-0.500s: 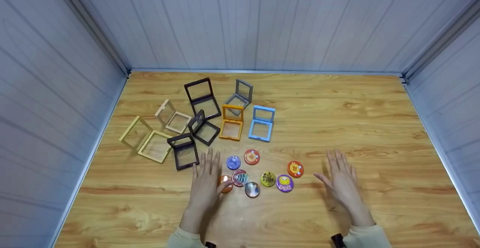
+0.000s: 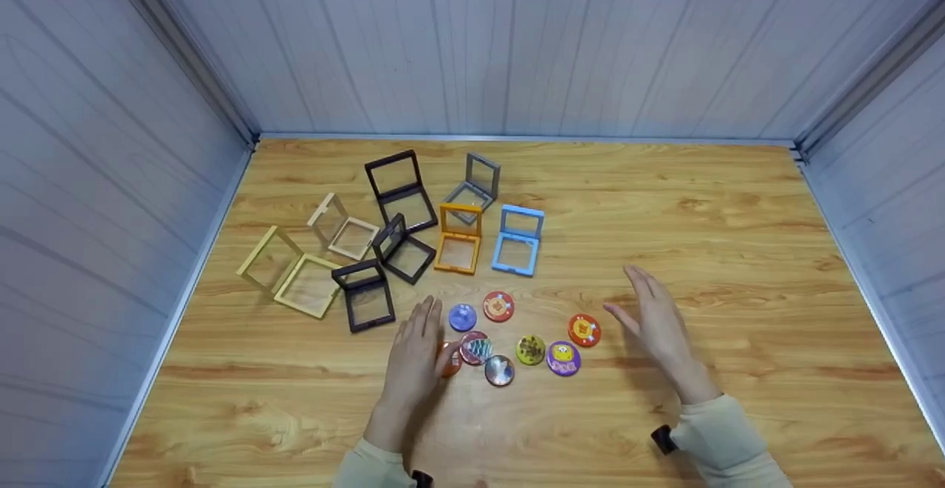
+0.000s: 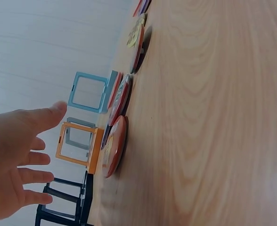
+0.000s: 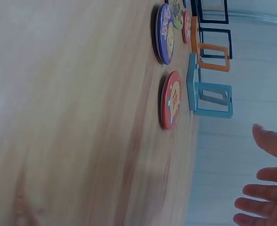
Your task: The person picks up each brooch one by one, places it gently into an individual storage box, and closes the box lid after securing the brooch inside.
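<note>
Round pin badges lie in a loose group on the wooden table. My left hand (image 2: 415, 359), fingers straight, is over the left end of that group and partly hides an orange badge (image 2: 451, 362). Beside it are a dark red badge (image 2: 476, 348), a blue one (image 2: 462, 317) and a shiny grey one (image 2: 500, 371). My right hand (image 2: 662, 333) is empty with fingers extended, to the right of a red badge (image 2: 584, 331) and a purple badge (image 2: 564, 359). A yellow-green badge (image 2: 530, 350) and another red badge (image 2: 498, 306) lie between the hands.
Several hinged square display frames stand unfolded behind the badges: light blue (image 2: 516, 253), orange (image 2: 457, 255), grey (image 2: 483, 172), beige (image 2: 354, 239), yellow (image 2: 309, 286) and black (image 2: 370, 306). White panel walls (image 2: 472, 45) enclose the table (image 2: 738, 252) at the back and sides.
My right hand has moved forward and slightly left, toward the red badge. The left hand has shifted a little right and turned, covering more of the orange badge. Badges and frames remain in place.
</note>
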The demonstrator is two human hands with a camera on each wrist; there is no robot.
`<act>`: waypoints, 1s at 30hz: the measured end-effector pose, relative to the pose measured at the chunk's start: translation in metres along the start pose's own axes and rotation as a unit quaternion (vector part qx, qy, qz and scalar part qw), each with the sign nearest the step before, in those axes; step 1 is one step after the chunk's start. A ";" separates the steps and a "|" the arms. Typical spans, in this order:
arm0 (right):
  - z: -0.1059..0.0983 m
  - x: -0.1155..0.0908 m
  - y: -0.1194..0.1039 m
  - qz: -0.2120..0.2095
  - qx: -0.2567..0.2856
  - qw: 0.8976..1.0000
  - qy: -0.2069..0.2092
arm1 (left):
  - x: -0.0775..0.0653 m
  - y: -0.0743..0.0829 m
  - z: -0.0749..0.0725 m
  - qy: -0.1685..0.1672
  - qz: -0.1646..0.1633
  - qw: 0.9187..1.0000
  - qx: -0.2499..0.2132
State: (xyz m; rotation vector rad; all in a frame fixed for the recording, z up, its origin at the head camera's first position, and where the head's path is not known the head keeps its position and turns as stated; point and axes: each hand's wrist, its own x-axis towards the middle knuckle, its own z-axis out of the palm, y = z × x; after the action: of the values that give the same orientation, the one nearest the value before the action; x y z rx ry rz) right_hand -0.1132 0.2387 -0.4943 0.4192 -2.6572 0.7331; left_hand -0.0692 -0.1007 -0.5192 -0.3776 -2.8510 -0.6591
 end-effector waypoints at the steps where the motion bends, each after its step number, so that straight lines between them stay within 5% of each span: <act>1: 0.001 0.003 0.000 0.000 0.005 1.000 -0.001 | 0.001 0.000 0.000 0.002 0.002 1.000 -0.001; 12: 0.013 0.051 -0.002 0.019 0.050 0.998 -0.034 | 0.020 0.007 0.004 0.001 -0.006 1.000 -0.026; 30: 0.040 0.105 -0.021 -0.003 0.067 0.991 -0.112 | 0.034 0.013 0.026 -0.024 -0.101 0.994 -0.023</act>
State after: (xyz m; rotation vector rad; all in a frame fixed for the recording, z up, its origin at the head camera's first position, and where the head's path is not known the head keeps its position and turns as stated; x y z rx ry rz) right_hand -0.2100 0.1807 -0.4747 0.5768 -2.8201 0.9146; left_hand -0.1014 -0.0708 -0.5285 -0.1117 -2.9503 -0.7620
